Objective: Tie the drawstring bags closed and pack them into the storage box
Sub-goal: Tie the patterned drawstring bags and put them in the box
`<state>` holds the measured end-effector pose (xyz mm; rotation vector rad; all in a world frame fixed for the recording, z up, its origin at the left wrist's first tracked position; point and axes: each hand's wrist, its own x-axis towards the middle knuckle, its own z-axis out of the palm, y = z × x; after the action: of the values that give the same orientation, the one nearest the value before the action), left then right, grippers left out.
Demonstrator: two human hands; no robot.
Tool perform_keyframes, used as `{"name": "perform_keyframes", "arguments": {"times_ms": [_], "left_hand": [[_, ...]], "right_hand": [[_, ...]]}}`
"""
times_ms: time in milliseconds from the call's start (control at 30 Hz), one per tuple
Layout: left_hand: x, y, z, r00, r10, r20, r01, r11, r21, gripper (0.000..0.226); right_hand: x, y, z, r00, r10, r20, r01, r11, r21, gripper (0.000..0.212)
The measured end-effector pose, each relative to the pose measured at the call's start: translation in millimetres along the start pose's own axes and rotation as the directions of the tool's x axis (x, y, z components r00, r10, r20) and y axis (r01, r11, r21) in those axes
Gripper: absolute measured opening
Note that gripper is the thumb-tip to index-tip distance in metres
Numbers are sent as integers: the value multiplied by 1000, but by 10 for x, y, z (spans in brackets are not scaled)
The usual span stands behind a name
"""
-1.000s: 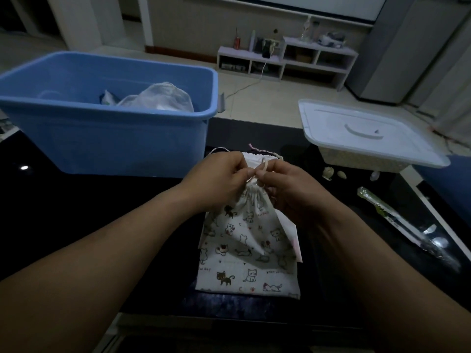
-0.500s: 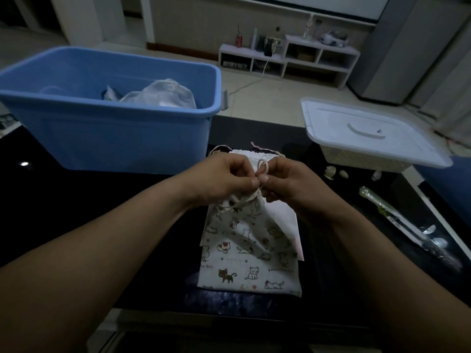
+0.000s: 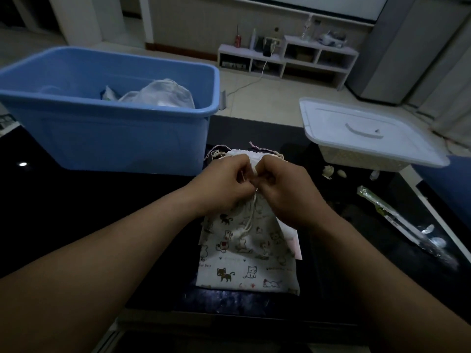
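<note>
Seen from above on a dark table (image 3: 76, 212): left hand (image 3: 224, 184) and right hand (image 3: 285, 192) knuckle to knuckle, fingers pinched shut on the cord (image 3: 251, 220) at the gathered neck of a cat-print drawstring bag (image 3: 244, 256), just in front of a blue storage box (image 3: 107, 133) holding pale bags (image 3: 163, 95).

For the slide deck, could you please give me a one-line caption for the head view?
Both hands, left and right, knot the drawstring of a cat-print bag beside the blue storage box.

Dim bluish light, a glare spot on the dark table (image 3: 76, 212) (left), wide-angle bending at edges.
</note>
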<state>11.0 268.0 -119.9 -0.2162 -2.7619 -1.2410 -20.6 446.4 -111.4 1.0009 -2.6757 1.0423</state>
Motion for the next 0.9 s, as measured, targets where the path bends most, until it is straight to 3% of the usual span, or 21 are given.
{"name": "perform_keyframes", "arguments": {"times_ms": [133, 267, 333, 467, 600, 767, 900], "left_hand": [[10, 34, 51, 999, 10, -52, -10, 1000, 0, 18], [35, -35, -109, 992, -51, 113, 70, 983, -171, 17], [23, -60, -123, 991, -60, 122, 86, 973, -215, 10], [35, -72, -70, 997, -47, 66, 55, 990, -131, 13], [33, -97, -190, 984, -55, 167, 96, 964, -250, 14], [-4, -110, -180, 961, -76, 267, 220, 795, -566, 12], [-17, -137, -159, 953, -67, 297, 263, 674, -691, 13]], "right_hand": [[-20, -17, 45, 996, -45, -79, 47, 999, 16, 11], [-20, 27, -1, 997, -16, -75, 18, 1000, 22, 10], [-28, 0, 9, 997, -34, -71, 36, 999, 33, 11], [-12, -4, 71, 994, -60, -92, 60, 998, -1, 16], [12, 10, 12, 997, 5, -77, 3, 995, 100, 8], [28, -22, -67, 996, 70, -57, -53, 966, 254, 7], [42, 5, -76, 989, 143, -38, -122, 932, 341, 6]]}}
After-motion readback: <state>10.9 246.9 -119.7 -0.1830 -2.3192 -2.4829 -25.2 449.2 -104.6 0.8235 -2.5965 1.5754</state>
